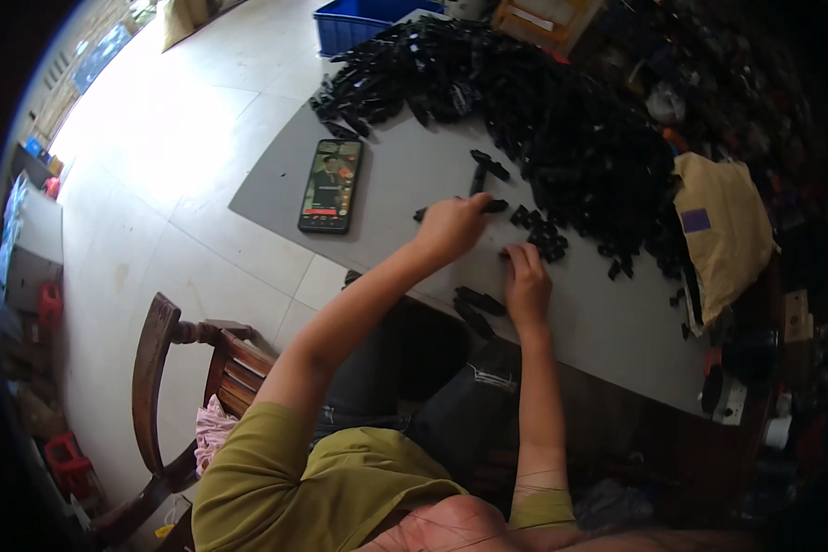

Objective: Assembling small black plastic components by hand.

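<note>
My left hand (455,225) is closed around a long black plastic part (494,207), whose ends stick out on both sides of the fingers. Just beyond it, two more black parts (490,166) lie on the grey table. My right hand (528,283) has its fingers bent together over the tabletop, with a dark bit at the fingertips too small to name. Beside that hand is a cluster of small black pieces (547,241). Toward the near table edge, left of my right wrist, rest a few long black parts (477,308).
A big heap of black parts (432,74) covers the far and right side of the grey table (271,179). A phone (330,184) with a lit screen lies at left. Around the table are a beige cloth bag (727,225), a blue crate (350,32) and a wooden chair (152,368).
</note>
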Demonstrator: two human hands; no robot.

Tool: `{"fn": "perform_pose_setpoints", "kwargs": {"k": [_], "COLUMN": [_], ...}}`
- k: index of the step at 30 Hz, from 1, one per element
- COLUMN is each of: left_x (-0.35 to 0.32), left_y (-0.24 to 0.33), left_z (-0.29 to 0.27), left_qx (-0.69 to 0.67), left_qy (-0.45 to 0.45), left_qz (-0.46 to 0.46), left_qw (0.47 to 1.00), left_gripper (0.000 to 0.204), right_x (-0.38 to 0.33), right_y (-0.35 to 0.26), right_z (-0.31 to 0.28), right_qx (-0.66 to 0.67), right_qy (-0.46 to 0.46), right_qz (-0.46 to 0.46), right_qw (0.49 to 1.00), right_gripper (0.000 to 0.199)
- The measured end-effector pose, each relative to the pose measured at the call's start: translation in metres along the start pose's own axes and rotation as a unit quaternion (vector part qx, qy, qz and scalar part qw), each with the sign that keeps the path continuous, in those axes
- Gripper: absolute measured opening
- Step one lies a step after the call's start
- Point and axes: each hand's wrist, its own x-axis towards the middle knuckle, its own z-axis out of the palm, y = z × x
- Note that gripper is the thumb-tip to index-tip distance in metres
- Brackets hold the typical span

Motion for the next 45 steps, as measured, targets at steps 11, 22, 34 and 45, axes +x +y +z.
{"fn": "perform_pose_setpoints", "kwargs": {"k": [11, 22, 34, 45], "left_x": [-0.025, -0.039, -0.044, -0.040], "left_y": [0.004, -0.025, -0.024, -0.025], "left_z": [0.005, -0.007, -0.002, -0.037], "left_qx": [0.125, -0.162, -0.168, -0.047], "left_qy": [-0.092, -0.162, -0.157, 0.004], "left_qz": [0.005, 0.127, 0.154, 0.008], "left_qw": [0.988, 0.965, 0.961, 0.999], "left_gripper": [0.028, 0.022, 0.020, 0.024], "right_x": [-0.021, -0.006, -0.010, -0.006], "right_y": [0.012, -0.008, -0.001, 0.052], "right_z": [-0.014, -0.033, -0.019, -0.025], "right_qx": [0.335, 0.158, 0.096, 0.016], "right_qy": [0.031, -0.067, -0.061, 0.054], "right_qz": [0.198, 0.021, -0.010, 0.078], "right_qw": [0.921, 0.985, 0.993, 0.995], "right_gripper": [0.018, 0.031, 0.031, 0.027]}}
